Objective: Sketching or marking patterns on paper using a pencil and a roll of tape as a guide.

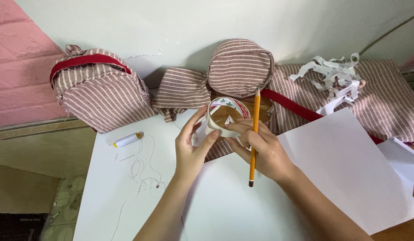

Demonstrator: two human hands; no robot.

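Observation:
My left hand [192, 145] grips a clear tape roll [227, 115] by its left side, thumb and fingers around the ring. My right hand [262, 149] holds an orange pencil [254, 134] upright between its fingers, tip pointing away, while its fingertips touch the tape roll's lower edge. Both hands hover over a large white paper sheet [225, 201]. Striped brown-and-white fabric [216, 149] shows just under the roll.
A striped fabric bag with a red strap [97, 87] sits at the left. A round striped fabric piece [240, 67] and more striped cloth [376, 98] lie behind. White thread spool [127, 139] with loose thread lies left. Paper strips [334, 73] sit at the right, and loose white sheets [345, 165].

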